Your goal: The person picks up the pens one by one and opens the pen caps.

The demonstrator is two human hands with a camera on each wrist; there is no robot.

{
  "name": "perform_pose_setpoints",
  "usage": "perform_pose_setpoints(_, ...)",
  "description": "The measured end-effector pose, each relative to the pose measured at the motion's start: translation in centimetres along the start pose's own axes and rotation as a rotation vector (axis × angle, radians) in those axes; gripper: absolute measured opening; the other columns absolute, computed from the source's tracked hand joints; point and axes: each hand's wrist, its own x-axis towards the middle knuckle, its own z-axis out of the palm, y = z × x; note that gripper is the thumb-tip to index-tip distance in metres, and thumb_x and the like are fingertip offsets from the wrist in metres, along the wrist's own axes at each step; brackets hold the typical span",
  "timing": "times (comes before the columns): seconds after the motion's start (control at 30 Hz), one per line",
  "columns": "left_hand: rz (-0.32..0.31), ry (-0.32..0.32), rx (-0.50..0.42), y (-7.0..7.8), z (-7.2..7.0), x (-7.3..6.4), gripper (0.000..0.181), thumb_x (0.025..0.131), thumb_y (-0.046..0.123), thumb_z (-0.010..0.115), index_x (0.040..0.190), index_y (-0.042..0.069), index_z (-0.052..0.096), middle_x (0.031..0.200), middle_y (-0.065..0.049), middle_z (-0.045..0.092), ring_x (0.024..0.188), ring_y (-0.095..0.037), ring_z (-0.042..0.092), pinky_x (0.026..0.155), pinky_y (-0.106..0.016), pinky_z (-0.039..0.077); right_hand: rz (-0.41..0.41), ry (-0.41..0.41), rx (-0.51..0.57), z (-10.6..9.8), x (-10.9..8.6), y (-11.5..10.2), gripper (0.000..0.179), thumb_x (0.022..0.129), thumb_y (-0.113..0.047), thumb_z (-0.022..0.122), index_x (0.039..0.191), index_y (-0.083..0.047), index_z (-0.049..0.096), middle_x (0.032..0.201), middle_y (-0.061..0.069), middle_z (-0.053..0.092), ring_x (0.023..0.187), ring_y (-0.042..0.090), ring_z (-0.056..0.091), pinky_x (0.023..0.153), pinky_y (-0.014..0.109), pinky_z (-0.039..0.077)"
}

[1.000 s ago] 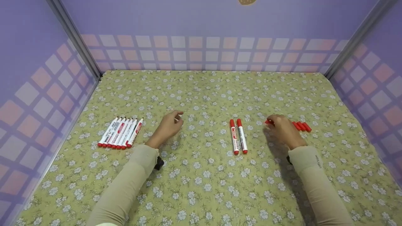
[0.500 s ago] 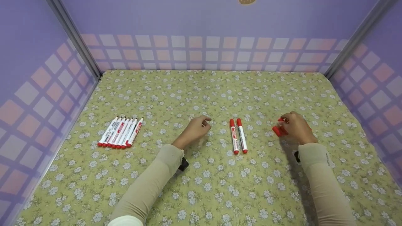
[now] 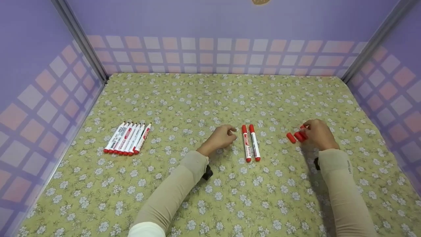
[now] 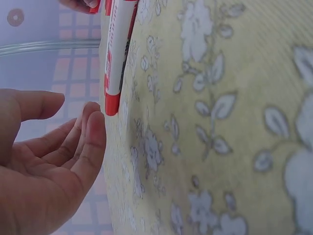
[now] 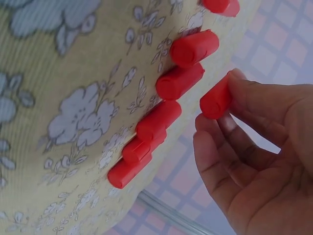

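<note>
Two capped red-and-white markers (image 3: 246,144) lie side by side between my hands. Just left of them my left hand (image 3: 221,138) hovers with nothing in it; in the left wrist view its fingers (image 4: 90,142) are loosely bent, close to a marker's red end (image 4: 112,104). My right hand (image 3: 319,134) pinches a red marker cap (image 5: 216,100) between thumb and fingers, raised off the cloth. Several other red caps (image 3: 290,137) lie in a row beside and under that hand, partly hidden by it in the head view; the right wrist view shows them on the cloth.
Several uncapped markers (image 3: 126,138) lie in a slanted row at the left, dark tips away from me. A flowered yellow-green cloth (image 3: 204,98) covers the table. Purple checked walls (image 3: 217,19) enclose its back and sides.
My left hand has moved right, up to the two capped markers. My right hand has shifted right with a cap in its fingers, uncovering caps at its left.
</note>
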Motion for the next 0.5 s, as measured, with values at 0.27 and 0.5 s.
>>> perform_pose_setpoints(0.27, -0.047, -0.007, 0.047, 0.6, 1.1, 1.1, 0.040, 0.097, 0.017, 0.051, 0.134, 0.000, 0.051, 0.094, -0.012, 0.066, 0.058, -0.009, 0.048, 0.054, -0.024, 0.039, 0.031, -0.013, -0.022, 0.1, 0.1, 0.6, 0.031, 0.098, -0.005, 0.048, 0.120, 0.015, 0.057, 0.115, 0.036, 0.059, 0.099, 0.045, 0.063, 0.081, 0.054, 0.052)
perform_pose_setpoints(0.5, -0.103, -0.016, 0.045, 0.6, 2.0, 2.0, 0.042, 0.097, 0.019, 0.053, 0.135, 0.000, 0.048, 0.063, 0.001, 0.053, 0.049, -0.008, 0.040, 0.049, -0.024, 0.034, 0.040, -0.033, -0.005, 0.2, 0.2, 0.8, 0.029, 0.098, -0.004, 0.047, 0.117, 0.014, 0.060, 0.111, 0.035, 0.061, 0.094, 0.040, 0.064, 0.074, 0.046, 0.054)
